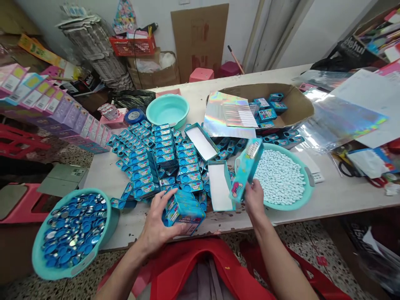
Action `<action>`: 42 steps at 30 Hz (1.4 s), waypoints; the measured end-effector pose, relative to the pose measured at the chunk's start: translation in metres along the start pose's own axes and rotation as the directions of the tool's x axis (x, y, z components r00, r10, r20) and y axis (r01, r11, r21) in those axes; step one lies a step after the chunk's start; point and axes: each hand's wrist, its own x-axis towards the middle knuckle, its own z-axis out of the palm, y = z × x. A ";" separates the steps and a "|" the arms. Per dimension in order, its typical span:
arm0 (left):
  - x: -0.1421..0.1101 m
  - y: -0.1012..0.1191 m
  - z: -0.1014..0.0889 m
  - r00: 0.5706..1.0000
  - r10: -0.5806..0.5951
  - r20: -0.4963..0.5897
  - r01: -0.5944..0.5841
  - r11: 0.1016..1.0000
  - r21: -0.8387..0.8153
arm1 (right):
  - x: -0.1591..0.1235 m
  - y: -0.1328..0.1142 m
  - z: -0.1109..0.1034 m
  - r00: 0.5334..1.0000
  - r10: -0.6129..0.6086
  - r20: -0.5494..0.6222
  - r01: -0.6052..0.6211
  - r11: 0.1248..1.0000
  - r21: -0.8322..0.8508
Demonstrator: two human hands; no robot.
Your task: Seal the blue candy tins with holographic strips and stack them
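"At lower centre of the frame, your left hand (158, 223) is clamped around a block of small blue boxes (188, 213), thumb low on the near side. Heavy for you?"

"Probably light, but you could lose the group: glossy card may slide apart, so press evenly on its outer sides."

"And right of centre, is your right hand (254, 198) closed on the long blue box (248, 166)?"

"Yes, you have it by the lower end, tilted, though your fingertips are partly hidden. It looks like thin, fairly stiff card; you'd best take the firmer edges, since squeezing broad faces could dent them."
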 end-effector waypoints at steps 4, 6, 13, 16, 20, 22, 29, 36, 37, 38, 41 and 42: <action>-0.003 0.004 -0.003 1.000 -0.031 0.003 0.031 0.999 -0.015 | 0.060 -0.055 0.042 0.976 -0.214 0.039 0.215 0.924 -0.317; -0.003 0.009 -0.008 0.999 -0.036 0.014 0.036 0.999 -0.021 | 0.093 -0.081 0.074 0.975 -0.195 0.108 0.223 0.863 -0.454; 0.052 0.065 0.002 0.971 0.188 0.150 -0.174 0.980 -0.102 | 0.078 -0.072 0.056 0.948 -0.287 0.136 0.317 0.891 -0.324; 0.100 0.078 0.036 0.931 0.262 0.254 -0.245 0.965 -0.097 | 0.010 -0.019 0.008 0.977 -0.203 0.066 0.213 0.937 -0.277; 0.152 0.074 0.084 0.883 0.214 0.417 -0.297 0.944 0.145 | -0.051 0.036 -0.010 0.978 -0.072 0.198 0.142 0.920 -0.365; 0.164 0.070 0.100 0.861 0.191 0.472 -0.357 0.888 0.291 | -0.058 0.045 -0.005 0.970 -0.078 0.232 0.178 0.876 -0.448; 0.171 0.072 0.127 0.784 0.393 0.480 -0.617 0.575 0.538 | -0.044 0.045 0.001 0.961 -0.167 0.219 0.263 0.794 -0.549; 0.096 0.024 0.073 0.813 0.576 0.083 -0.533 0.680 0.504 | -0.102 0.043 -0.014 0.991 -0.135 0.010 0.131 0.945 -0.300; 0.072 0.006 0.063 0.826 0.564 -0.011 -0.486 0.721 0.493 | -0.115 0.045 -0.012 0.990 -0.115 0.087 0.135 0.952 -0.273; 0.047 -0.013 0.056 0.843 0.530 -0.087 -0.424 0.756 0.498 | -0.127 0.047 -0.007 0.973 -0.090 0.213 0.142 0.960 -0.242; -0.015 -0.070 0.057 0.916 0.400 -0.041 -0.292 0.732 0.615 | -0.151 0.055 0.019 0.844 -0.007 0.537 0.103 0.983 -0.149; -0.026 -0.086 0.063 0.946 0.323 0.023 -0.255 0.698 0.669 | -0.155 0.057 0.030 0.828 0.024 0.560 0.071 0.987 -0.147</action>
